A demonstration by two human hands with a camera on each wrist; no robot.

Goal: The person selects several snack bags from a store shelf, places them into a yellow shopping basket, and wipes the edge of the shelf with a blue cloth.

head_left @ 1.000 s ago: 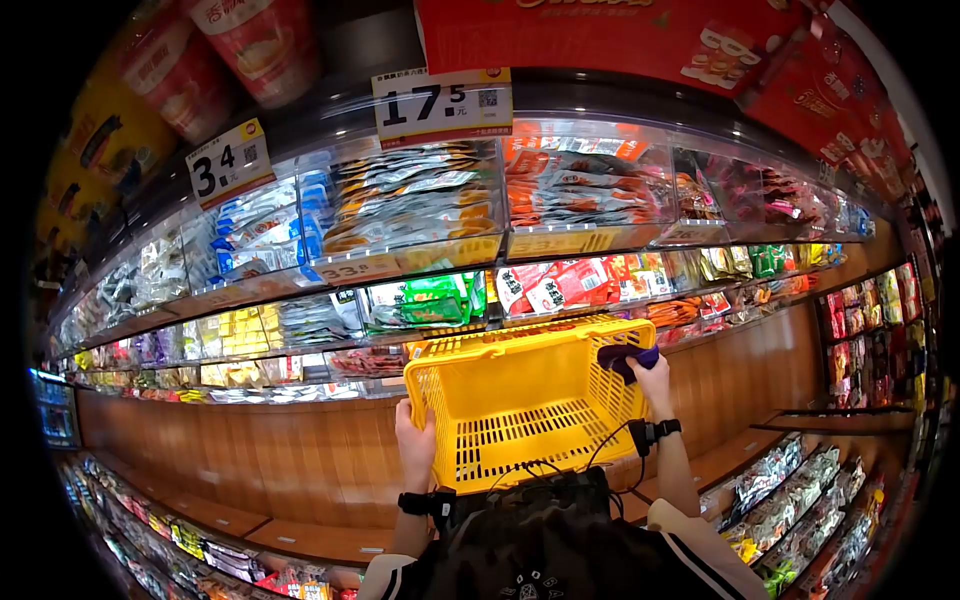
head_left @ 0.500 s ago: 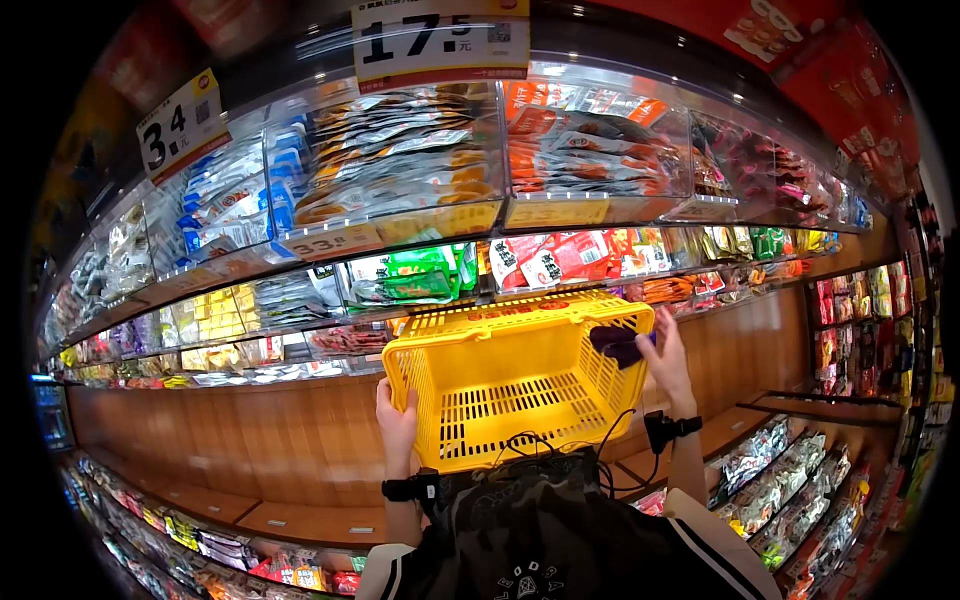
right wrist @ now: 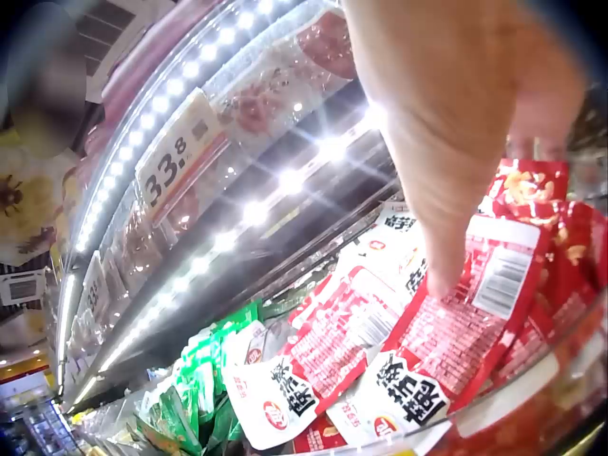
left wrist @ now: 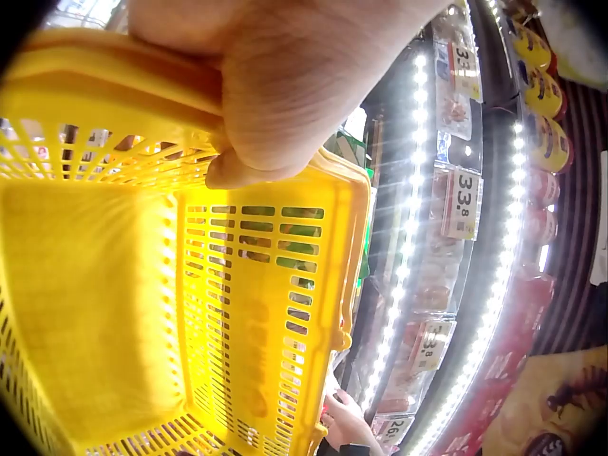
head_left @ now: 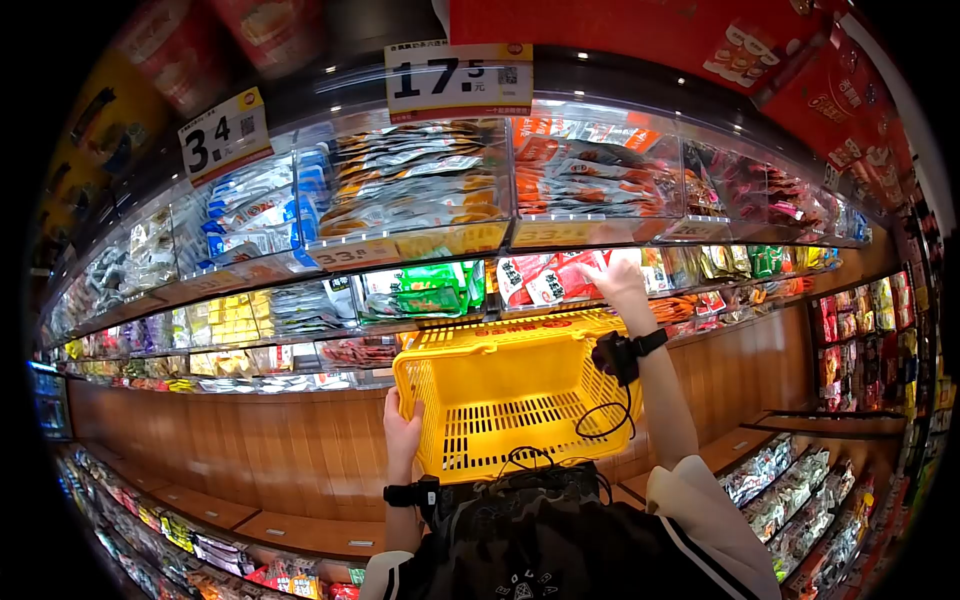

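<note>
A yellow plastic shopping basket (head_left: 510, 375) with slotted sides hangs before the person, tilted so its inside shows. The left hand (head_left: 403, 425) grips its left rim; the left wrist view shows the thumb (left wrist: 261, 142) over that edge. Beyond the basket, the right hand (head_left: 622, 280) reaches into a shelf compartment of red-and-white snack packets (head_left: 548, 283). In the right wrist view its straight thumb (right wrist: 445, 256) touches the front of one red packet (right wrist: 451, 328), while its other fingers are mostly hidden behind the hand.
Green snack packets (head_left: 425, 290) lie left of the red ones. Above runs a lit shelf edge with price tags (right wrist: 176, 171), close over the right hand. Clear bins of orange-and-grey packets (head_left: 590, 185) stand higher up. A wooden panel (head_left: 230, 440) fronts the space below the shelves.
The right hand has left the basket's right rim and the dark purple item there, moving up and forward to the red packets. The left hand has kept its grip on the basket.
</note>
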